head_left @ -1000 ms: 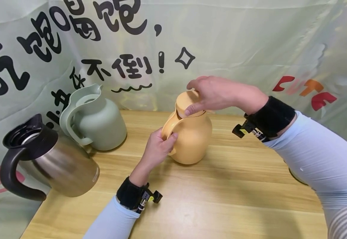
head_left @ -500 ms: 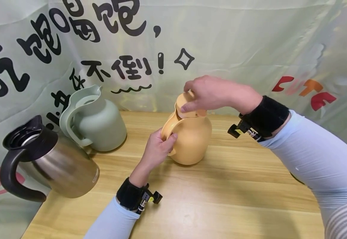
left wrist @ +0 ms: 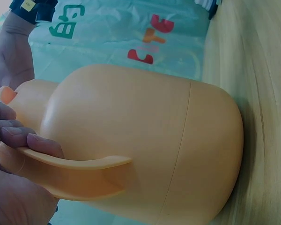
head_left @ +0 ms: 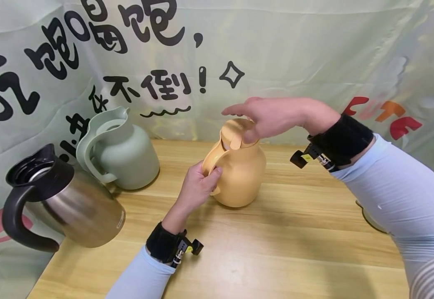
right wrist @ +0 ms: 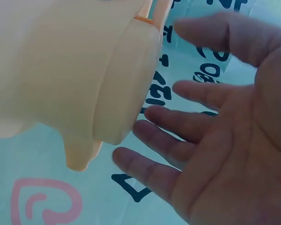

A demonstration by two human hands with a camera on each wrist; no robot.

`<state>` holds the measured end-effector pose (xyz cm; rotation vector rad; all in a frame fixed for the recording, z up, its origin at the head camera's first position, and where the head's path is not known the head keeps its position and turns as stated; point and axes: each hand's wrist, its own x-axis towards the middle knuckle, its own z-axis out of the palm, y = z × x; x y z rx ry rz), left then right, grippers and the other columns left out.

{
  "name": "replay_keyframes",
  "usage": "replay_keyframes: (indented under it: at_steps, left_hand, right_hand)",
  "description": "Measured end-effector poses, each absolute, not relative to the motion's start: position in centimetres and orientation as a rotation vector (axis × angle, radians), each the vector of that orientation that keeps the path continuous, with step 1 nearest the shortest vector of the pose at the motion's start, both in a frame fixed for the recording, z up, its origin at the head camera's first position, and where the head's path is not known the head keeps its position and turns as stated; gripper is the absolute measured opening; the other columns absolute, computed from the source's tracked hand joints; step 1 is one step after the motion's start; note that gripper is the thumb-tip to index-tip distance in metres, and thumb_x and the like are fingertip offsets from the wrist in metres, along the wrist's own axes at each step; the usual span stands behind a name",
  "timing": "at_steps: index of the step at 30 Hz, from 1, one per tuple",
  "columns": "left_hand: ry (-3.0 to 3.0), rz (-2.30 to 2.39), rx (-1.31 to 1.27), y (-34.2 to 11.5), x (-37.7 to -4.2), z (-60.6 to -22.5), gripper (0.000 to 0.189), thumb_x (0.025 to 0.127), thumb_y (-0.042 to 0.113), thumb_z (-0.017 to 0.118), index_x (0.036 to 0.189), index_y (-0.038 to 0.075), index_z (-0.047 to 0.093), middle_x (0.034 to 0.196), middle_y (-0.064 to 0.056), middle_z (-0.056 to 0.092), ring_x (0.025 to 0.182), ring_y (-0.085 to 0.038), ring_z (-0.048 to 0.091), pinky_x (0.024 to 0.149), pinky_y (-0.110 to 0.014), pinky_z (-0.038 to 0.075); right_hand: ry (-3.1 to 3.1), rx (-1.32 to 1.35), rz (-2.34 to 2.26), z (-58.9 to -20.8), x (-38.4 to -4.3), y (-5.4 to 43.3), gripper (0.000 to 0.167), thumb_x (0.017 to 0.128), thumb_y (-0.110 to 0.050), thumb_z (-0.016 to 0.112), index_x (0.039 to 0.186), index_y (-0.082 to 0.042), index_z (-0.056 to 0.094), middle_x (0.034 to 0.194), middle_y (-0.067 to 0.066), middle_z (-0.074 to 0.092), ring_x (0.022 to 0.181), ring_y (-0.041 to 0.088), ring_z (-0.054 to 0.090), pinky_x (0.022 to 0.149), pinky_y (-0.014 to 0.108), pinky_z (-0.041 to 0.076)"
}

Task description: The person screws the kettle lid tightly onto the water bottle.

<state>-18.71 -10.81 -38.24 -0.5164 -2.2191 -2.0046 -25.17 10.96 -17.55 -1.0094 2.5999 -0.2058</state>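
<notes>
An orange thermos jug (head_left: 241,178) stands on the wooden table, its round lid (head_left: 233,128) seated in the mouth. My left hand (head_left: 196,187) grips the jug's handle (head_left: 213,158), fingers curled round it in the left wrist view. Just over the lid is my right hand (head_left: 273,118), fingers straight and spread. In the right wrist view the right hand's fingers (right wrist: 164,136) lie beside the lid (right wrist: 129,84) with nothing held; whether a fingertip touches the lid cannot be told. A small tab (head_left: 235,142) on the lid points toward the handle side.
To the left stand a pale green jug (head_left: 131,153) and a steel jug (head_left: 82,207) with a black handle. A round-edged object (head_left: 371,220) is mostly hidden by the right sleeve. A printed cloth (head_left: 295,50) hangs behind the wooden table (head_left: 276,257).
The lid has turned, its tab swinging from the right round toward the handle. My right hand has let go of it and straightened its fingers. The left hand has kept its grip.
</notes>
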Motion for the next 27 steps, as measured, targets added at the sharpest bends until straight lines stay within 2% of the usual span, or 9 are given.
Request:
replay_keyframes:
  at_steps: [5, 8, 11, 13, 15, 18, 22, 24, 27]
  left_hand:
    - [-2.216, -2.018, -0.506, -10.81, -18.69, -38.19, 0.021, 0.103, 0.017, 0.065, 0.086, 0.005, 0.061, 0.060, -0.002, 0.051, 0.053, -0.014, 0.048, 0.050, -0.025, 0.039]
    - [-2.224, -2.016, -0.502, -10.80, -18.71, -38.15, 0.021, 0.103, 0.018, 0.065, 0.087, 0.004, 0.062, 0.060, -0.002, 0.051, 0.054, -0.014, 0.049, 0.050, -0.025, 0.039]
    - [-2.232, -2.010, -0.504, -10.81, -18.72, -38.11, 0.021, 0.102, 0.018, 0.065, 0.088, 0.004, 0.062, 0.061, -0.002, 0.052, 0.054, -0.014, 0.049, 0.051, -0.025, 0.040]
    - [-2.239, -2.002, -0.503, -10.82, -18.74, -38.12, 0.020, 0.102, 0.019, 0.065, 0.087, 0.005, 0.062, 0.061, -0.002, 0.052, 0.054, -0.015, 0.049, 0.051, -0.025, 0.040]
    - [-2.243, -1.997, -0.501, -10.81, -18.80, -38.15, 0.020, 0.102, 0.019, 0.065, 0.088, 0.005, 0.062, 0.061, -0.002, 0.052, 0.054, -0.015, 0.049, 0.051, -0.025, 0.040]
    - [-2.249, -1.990, -0.496, -10.80, -18.83, -38.15, 0.021, 0.102, 0.019, 0.065, 0.087, 0.005, 0.062, 0.060, -0.002, 0.052, 0.054, -0.016, 0.050, 0.051, -0.025, 0.040]
    - [-2.247, -1.987, -0.493, -10.81, -18.75, -38.10, 0.021, 0.102, 0.020, 0.065, 0.087, 0.005, 0.061, 0.060, -0.002, 0.052, 0.054, -0.016, 0.050, 0.051, -0.025, 0.041]
    - [-2.244, -1.986, -0.493, -10.83, -18.73, -38.13, 0.021, 0.102, 0.019, 0.065, 0.087, 0.006, 0.062, 0.060, -0.002, 0.052, 0.054, -0.016, 0.050, 0.051, -0.025, 0.041]
    - [-2.242, -1.983, -0.497, -10.83, -18.66, -38.13, 0.020, 0.102, 0.018, 0.065, 0.087, 0.006, 0.062, 0.060, -0.002, 0.052, 0.054, -0.015, 0.050, 0.050, -0.025, 0.040]
  right_hand:
    - [2.611, -1.049, -0.162, -18.02, -25.31, 10.91, 0.083, 0.090, -0.017, 0.072, 0.164, -0.013, 0.035, 0.122, 0.011, 0.060, 0.128, 0.027, 0.038, 0.106, 0.045, 0.042]
    - [2.702, -1.009, -0.116, -18.38, -25.48, 10.77, 0.077, 0.095, -0.038, 0.077, 0.157, -0.006, 0.045, 0.129, 0.015, 0.059, 0.126, 0.031, 0.049, 0.109, 0.048, 0.044]
    - [2.772, -0.922, -0.057, -18.58, -25.63, 10.70, 0.087, 0.093, -0.061, 0.073, 0.152, -0.001, 0.047, 0.139, 0.018, 0.056, 0.124, 0.034, 0.058, 0.110, 0.052, 0.045]
    - [2.784, -0.885, -0.033, -18.53, -25.67, 10.79, 0.095, 0.092, -0.067, 0.071, 0.154, -0.001, 0.044, 0.143, 0.019, 0.056, 0.127, 0.036, 0.059, 0.112, 0.054, 0.044]
    - [2.765, -0.883, -0.047, -18.38, -25.57, 10.96, 0.099, 0.092, -0.064, 0.073, 0.160, -0.004, 0.036, 0.148, 0.020, 0.053, 0.133, 0.036, 0.057, 0.114, 0.055, 0.042]
    - [2.714, -0.935, -0.114, -18.25, -25.32, 11.21, 0.097, 0.093, -0.049, 0.078, 0.165, -0.010, 0.027, 0.153, 0.018, 0.047, 0.139, 0.032, 0.048, 0.116, 0.054, 0.041]
    - [2.676, -1.001, -0.186, -18.43, -25.24, 11.08, 0.090, 0.092, -0.029, 0.075, 0.165, -0.012, 0.027, 0.150, 0.013, 0.050, 0.140, 0.028, 0.040, 0.116, 0.049, 0.038]
    - [2.706, -0.985, -0.188, -18.52, -25.26, 10.85, 0.087, 0.093, -0.033, 0.076, 0.163, -0.008, 0.031, 0.146, 0.015, 0.055, 0.139, 0.030, 0.044, 0.117, 0.050, 0.039]
    - [2.796, -0.879, -0.123, -18.60, -25.27, 10.61, 0.086, 0.095, -0.053, 0.074, 0.158, -0.005, 0.038, 0.137, 0.016, 0.062, 0.130, 0.032, 0.056, 0.111, 0.051, 0.044]
